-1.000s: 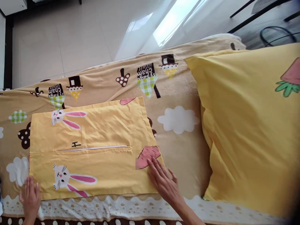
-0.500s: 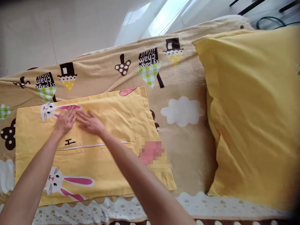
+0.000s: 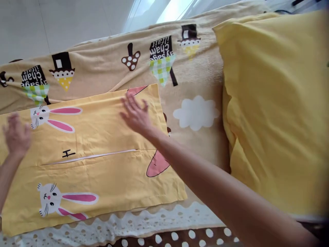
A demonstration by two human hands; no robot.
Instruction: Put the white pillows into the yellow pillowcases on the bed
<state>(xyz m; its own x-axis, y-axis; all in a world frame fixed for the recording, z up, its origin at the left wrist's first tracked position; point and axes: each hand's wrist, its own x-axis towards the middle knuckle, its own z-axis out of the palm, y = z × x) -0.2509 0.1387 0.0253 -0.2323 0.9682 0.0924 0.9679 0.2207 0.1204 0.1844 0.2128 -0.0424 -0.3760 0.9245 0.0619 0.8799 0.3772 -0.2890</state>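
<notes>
Tan plush blanket (image 3: 102,65) bears the yellow rabbit-print rectangular fabric cover (image 3: 113,181), flat likely for easy reach. Your right hand (image 3: 136,116) is open over its far side; your left hand (image 3: 17,135), blurred, seems open.

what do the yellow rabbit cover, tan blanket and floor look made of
Yellow rabbit cover: thin woven fabric, perhaps cotton; matte, with fine creases.
Tan blanket: probably plush fleece, judging by its soft folds and fuzzy-looking nap.
Floor: likely glossy tile, given the straight seams and bright reflections.

Pale tiled floor (image 3: 74,20), bright reflection (image 3: 173,9) (glossy, streaked)
</notes>
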